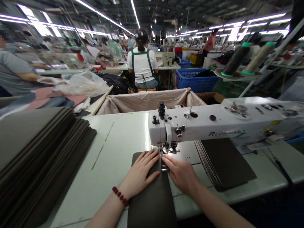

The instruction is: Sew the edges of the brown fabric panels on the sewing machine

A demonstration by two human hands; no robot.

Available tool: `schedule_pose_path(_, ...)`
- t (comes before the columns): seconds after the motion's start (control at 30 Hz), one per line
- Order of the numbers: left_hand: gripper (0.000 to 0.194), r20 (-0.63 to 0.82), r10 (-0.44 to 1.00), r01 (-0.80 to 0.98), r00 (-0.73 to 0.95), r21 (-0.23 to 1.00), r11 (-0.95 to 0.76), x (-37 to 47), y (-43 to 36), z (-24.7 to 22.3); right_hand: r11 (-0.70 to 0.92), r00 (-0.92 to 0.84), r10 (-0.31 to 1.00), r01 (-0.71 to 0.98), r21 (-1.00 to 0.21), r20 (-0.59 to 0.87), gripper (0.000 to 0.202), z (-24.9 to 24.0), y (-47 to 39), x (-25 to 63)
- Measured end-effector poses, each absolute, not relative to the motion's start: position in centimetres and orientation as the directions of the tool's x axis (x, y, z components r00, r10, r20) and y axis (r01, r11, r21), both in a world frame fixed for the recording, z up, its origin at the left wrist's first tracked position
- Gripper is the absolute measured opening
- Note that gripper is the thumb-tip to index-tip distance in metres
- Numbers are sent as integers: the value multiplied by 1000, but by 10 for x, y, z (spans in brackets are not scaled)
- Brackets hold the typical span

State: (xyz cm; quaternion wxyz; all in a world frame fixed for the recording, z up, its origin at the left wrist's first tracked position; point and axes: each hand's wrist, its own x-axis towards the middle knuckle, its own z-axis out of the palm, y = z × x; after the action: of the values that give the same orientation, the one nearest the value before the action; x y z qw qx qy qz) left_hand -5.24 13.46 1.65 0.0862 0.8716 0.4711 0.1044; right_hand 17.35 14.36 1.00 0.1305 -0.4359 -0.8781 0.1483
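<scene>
A dark olive-grey fabric panel point(152, 205) lies on the pale table under the needle end of a white sewing machine point(199, 122). My left hand point(141, 174) rests flat on it, fingers stretched towards the presser foot point(168, 149). Beside the panel's right edge is my right hand point(184, 175), its index fingertip close to the presser foot. Small metal thread snips point(164, 169) stick out from under its curled fingers, blades pointing left over the panel. Their handles are hidden in the palm.
A tall stack of dark panels point(35, 148) stands at left, a smaller stack point(223, 161) under the machine arm. Behind the table are a cloth-lined bin point(147, 101) and a blue crate point(197, 80). Thread cones point(237, 60) stand at right. A co-worker point(142, 63) sits ahead.
</scene>
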Motion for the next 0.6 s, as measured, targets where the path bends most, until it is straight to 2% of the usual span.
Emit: schedule_pose_path(0.6, 55, 132, 842, 791, 523, 293, -538, -52, 137, 14, 565, -583, 809, 730, -383, 83, 62, 11, 146, 171)
